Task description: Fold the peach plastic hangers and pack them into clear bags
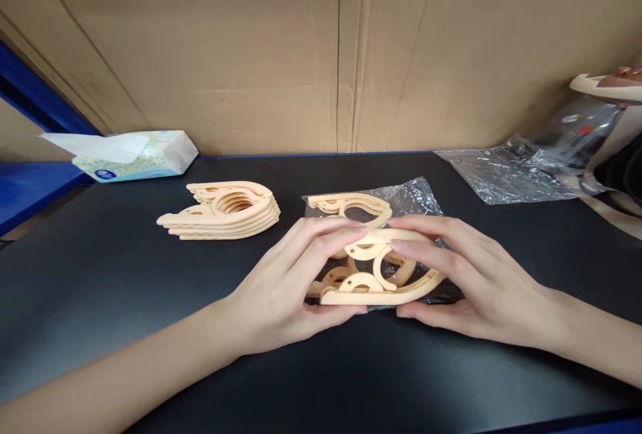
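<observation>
My left hand (293, 280) and my right hand (461, 280) both grip a small stack of peach plastic folding hangers (376, 267) standing on edge on the black table (100, 273). Fingers curl over the top, thumbs press below. The stack rests on a clear plastic bag (414, 196), with one more hanger (348, 206) lying flat just behind it. A neat pile of the same hangers (225, 210) lies to the left, apart from my hands.
A tissue pack (135, 153) sits at the back left by a blue shelf frame (30, 180). Crumpled clear plastic (506, 170) lies at the back right. A person's hand with another hanger (609, 85) shows at the right edge. A cardboard wall (321, 53) stands behind.
</observation>
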`<action>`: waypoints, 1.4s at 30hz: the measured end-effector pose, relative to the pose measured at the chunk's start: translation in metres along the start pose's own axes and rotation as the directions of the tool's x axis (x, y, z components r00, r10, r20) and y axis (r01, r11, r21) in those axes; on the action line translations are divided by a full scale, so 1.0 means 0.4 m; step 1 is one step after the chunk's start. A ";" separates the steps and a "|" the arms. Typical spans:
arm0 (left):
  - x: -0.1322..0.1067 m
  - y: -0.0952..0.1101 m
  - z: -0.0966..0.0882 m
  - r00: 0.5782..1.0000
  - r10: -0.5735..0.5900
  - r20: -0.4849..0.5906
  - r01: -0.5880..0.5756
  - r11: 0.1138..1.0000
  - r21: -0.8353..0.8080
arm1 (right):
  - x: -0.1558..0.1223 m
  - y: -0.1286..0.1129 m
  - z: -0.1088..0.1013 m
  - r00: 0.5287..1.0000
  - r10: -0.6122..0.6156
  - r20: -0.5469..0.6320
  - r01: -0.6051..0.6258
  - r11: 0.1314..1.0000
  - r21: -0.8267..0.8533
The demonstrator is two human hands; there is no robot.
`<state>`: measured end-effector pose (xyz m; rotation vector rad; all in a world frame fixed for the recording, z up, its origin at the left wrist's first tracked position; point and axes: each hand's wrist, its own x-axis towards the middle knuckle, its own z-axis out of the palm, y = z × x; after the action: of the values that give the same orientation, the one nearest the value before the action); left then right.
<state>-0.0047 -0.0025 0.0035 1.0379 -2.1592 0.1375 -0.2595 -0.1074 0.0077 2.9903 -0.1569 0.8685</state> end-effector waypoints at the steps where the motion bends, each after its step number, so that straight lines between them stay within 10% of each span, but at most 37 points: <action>1: 0.001 0.002 0.000 1.000 -0.009 0.002 0.009 1.000 -0.002 | 0.000 -0.003 0.001 1.000 -0.006 -0.003 0.006 1.000 -0.020; 8: 0.001 0.003 0.000 0.992 -0.118 0.050 0.118 0.993 0.020 | 0.012 -0.005 -0.013 0.995 0.098 0.026 -0.098 0.995 0.002; 13: -0.011 -0.013 -0.008 0.957 -0.288 0.037 0.288 0.958 0.009 | -0.006 0.100 -0.070 0.956 0.293 -0.033 -0.291 0.956 0.042; 23: -0.016 -0.028 -0.019 0.925 -0.375 0.061 0.373 0.927 0.047 | -0.099 0.284 -0.181 0.695 0.579 0.426 -0.661 0.748 0.062; 42: -0.030 -0.045 -0.001 0.860 -0.458 0.223 0.455 0.888 0.067 | -0.049 0.192 -0.103 0.797 0.447 0.406 -0.521 0.849 0.089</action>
<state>0.0134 -0.0067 -0.0076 1.6129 -2.0447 -0.2069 -0.3059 -0.1801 0.0315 3.3259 -0.9445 0.3169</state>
